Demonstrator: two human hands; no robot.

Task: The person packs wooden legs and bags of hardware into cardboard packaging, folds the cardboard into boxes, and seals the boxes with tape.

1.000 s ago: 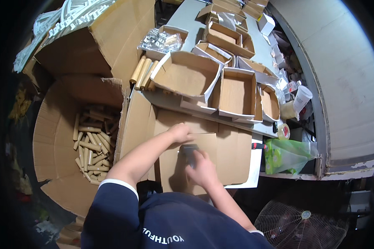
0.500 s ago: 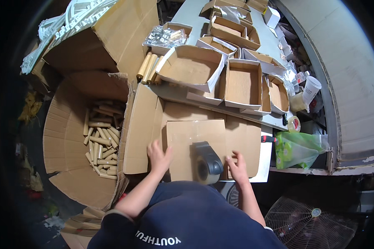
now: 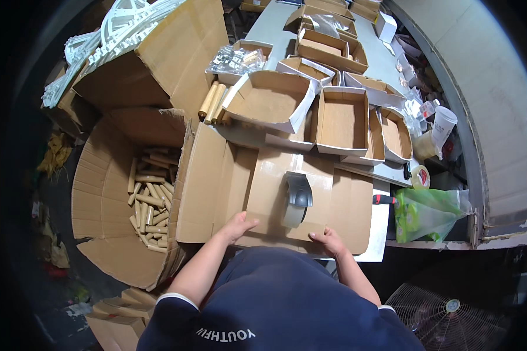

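I have the left hand (image 3: 238,228) at the near left corner of a brown carton (image 3: 267,196), its thumb laid on the cardboard and its fingers curled around the edge. The right hand (image 3: 332,241) takes the near right corner the same way, so I read 2 hands grasping 1 carton, though I can't make out the fingertips underneath. The carton sits right in front of the person's dark blue shirt (image 3: 287,298), over larger opened cardboard (image 3: 354,202) that shows on either side of it. On top of it, right of the middle, I see a dark grey tape dispenser (image 3: 299,190) with a roll in it, apart from both hands. A shiny strip of clear tape (image 3: 297,159) runs by the far edge.

Beyond, shallow cardboard trays (image 3: 342,120) crowd a grey table (image 3: 377,58). To my left, a deep open box (image 3: 99,181) holds many tan cylinders (image 3: 151,200). To my right I get a red-and-black handle (image 3: 385,199) beside a green bag (image 3: 418,216), with a loose tape roll (image 3: 420,176) just above the bag.
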